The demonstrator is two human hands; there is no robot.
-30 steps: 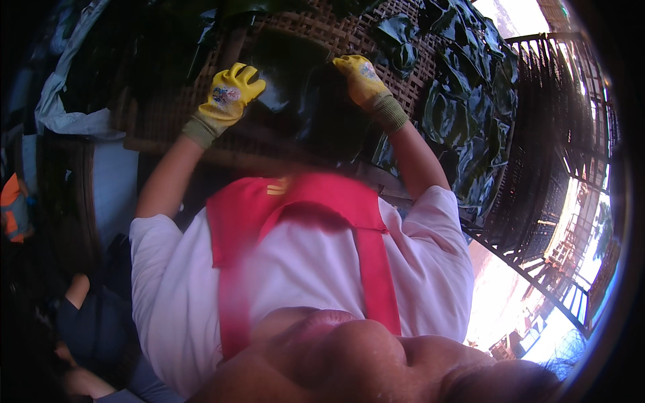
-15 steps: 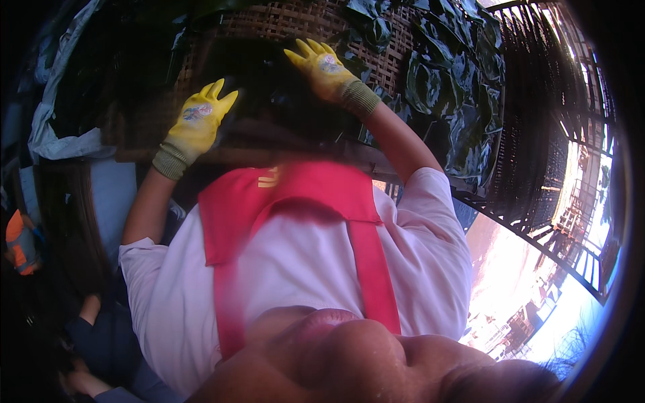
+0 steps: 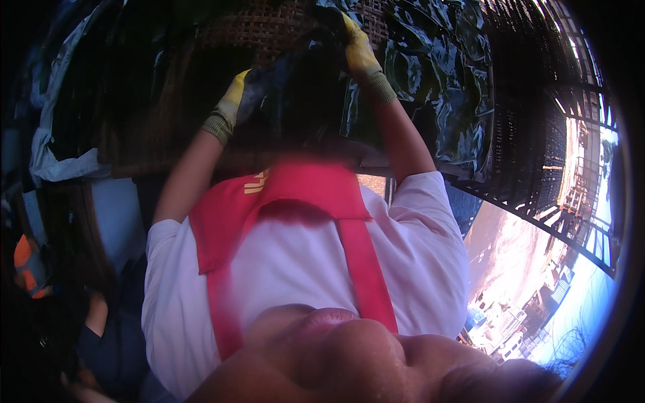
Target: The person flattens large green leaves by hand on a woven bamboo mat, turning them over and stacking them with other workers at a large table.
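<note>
Sheet of dark glossy material (image 3: 302,77) lies between the person's two hands, over the woven worktop (image 3: 259,30) at the top of the view. The left hand (image 3: 236,91), in a yellow glove with a knitted cuff, is at the near left side of the sheet; its yellow upper edge shows, while the dark material covers most of the fingers. The right hand (image 3: 359,47), gloved alike, is farther away and higher, at the right side of the sheet, with its fingers running into the dark edge. Both hands seem to touch the sheet, but the shade and the overlap hide the fingertips, so I cannot tell how far either grip is closed.

To the right of the right hand, crumpled, shiny dark green sheets (image 3: 447,94) overlap in a broad layer. Beyond them stands a dark slatted rack (image 3: 537,134), with bright daylight coming through its gaps. On the far left, a pale crumpled covering (image 3: 50,151) hangs along the worktop's end, and a bluish panel (image 3: 115,218) stands below it.

The person wears a red apron (image 3: 295,191) over a white T-shirt (image 3: 302,262); both forearms are bare above the cuffs. At the lower left a co-worker in dark clothing (image 3: 117,342) shows in part, with an orange item (image 3: 24,252) farther off in the shade.
</note>
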